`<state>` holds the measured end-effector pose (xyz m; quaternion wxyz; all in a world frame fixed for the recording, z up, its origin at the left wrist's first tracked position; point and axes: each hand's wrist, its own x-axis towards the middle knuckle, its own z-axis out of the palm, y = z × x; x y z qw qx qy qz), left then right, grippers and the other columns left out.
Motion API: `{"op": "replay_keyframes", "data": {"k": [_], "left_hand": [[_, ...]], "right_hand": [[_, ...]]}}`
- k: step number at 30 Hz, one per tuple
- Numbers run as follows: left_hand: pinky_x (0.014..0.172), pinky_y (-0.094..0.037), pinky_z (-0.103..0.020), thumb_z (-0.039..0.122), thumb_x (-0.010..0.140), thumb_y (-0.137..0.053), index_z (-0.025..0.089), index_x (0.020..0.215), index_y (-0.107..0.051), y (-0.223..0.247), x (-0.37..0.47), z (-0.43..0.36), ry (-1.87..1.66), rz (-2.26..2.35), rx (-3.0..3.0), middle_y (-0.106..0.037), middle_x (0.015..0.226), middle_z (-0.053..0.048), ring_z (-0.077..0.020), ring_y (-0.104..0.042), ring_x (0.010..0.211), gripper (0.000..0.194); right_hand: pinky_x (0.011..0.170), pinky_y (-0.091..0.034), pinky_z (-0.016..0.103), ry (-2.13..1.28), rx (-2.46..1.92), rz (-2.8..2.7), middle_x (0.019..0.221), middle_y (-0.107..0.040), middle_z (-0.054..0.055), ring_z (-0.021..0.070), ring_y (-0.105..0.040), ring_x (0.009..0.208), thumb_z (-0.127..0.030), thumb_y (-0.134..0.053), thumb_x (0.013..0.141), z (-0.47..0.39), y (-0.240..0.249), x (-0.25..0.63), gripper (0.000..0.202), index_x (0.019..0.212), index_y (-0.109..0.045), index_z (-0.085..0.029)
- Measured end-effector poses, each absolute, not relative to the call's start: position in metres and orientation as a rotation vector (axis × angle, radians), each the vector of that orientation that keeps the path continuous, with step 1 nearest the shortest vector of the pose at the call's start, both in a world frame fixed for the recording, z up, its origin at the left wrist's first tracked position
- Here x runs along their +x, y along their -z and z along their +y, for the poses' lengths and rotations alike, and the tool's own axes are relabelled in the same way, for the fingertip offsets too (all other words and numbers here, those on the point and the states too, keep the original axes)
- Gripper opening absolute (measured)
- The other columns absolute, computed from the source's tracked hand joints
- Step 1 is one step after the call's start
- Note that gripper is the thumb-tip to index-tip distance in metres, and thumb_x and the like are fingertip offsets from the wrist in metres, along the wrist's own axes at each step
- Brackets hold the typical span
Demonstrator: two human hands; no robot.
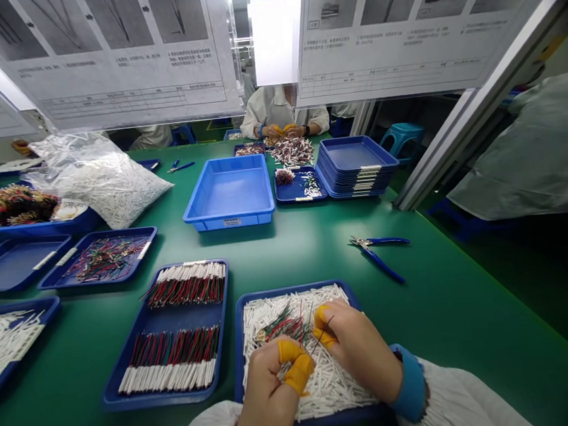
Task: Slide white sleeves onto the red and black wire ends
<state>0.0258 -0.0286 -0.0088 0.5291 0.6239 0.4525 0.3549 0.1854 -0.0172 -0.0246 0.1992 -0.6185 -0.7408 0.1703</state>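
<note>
Yellow covers wrap the fingertips of both hands. My left hand is closed in a pinch above a blue tray of white sleeves; what it pinches is too small to make out. To its right, my right hand, with a blue wristband, pinches a thin dark wire that slants toward the left fingertips. Loose red, green and black wires lie on the sleeves just behind the hands. Left of this tray, another blue tray holds two rows of wires with white ends.
Blue-handled pliers lie at right. Behind stand a light blue bin, stacked trays and a bag of white pieces. More trays sit at left. A person works across the table; printed sheets hang above.
</note>
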Motion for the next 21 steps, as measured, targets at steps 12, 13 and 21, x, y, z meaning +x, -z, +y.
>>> {"op": "replay_keyframes", "data": {"k": [12,13,21], "left_hand": [[0.054,-0.037,-0.024,0.022,0.077,-0.051,0.015,0.056,-0.054,0.011,0.027,-0.028,-0.814,1.075,1.533,-0.05,0.057,-0.001,-0.0142,-0.045,0.056,0.021],[0.054,-0.036,-0.024,0.022,0.077,-0.051,0.015,0.057,-0.053,0.011,0.027,-0.028,-0.811,1.075,1.524,-0.049,0.057,-0.001,-0.0142,-0.044,0.056,0.021],[0.059,-0.041,-0.026,0.026,0.074,-0.054,0.014,0.064,-0.06,0.012,0.027,-0.027,-0.827,1.119,1.407,-0.055,0.065,-0.005,-0.0178,-0.049,0.064,0.017]], "right_hand": [[0.051,-0.036,0.027,-0.557,-1.696,-2.029,0.061,-0.05,0.002,0.017,-0.047,0.058,0.009,-0.04,0.057,-0.016,0.027,0.187,0.028,0.057,-0.044,-0.019],[0.051,-0.036,0.027,-0.605,-1.674,-1.989,0.06,-0.05,0.001,0.0165,-0.047,0.057,0.008,-0.041,0.057,-0.015,0.027,0.188,0.028,0.057,-0.045,-0.019],[0.074,-0.048,0.036,-1.106,-1.381,-1.461,0.071,-0.064,0.003,0.0199,-0.061,0.072,-0.014,-0.06,0.072,-0.012,0.021,0.202,0.014,0.084,-0.056,-0.018]]}}
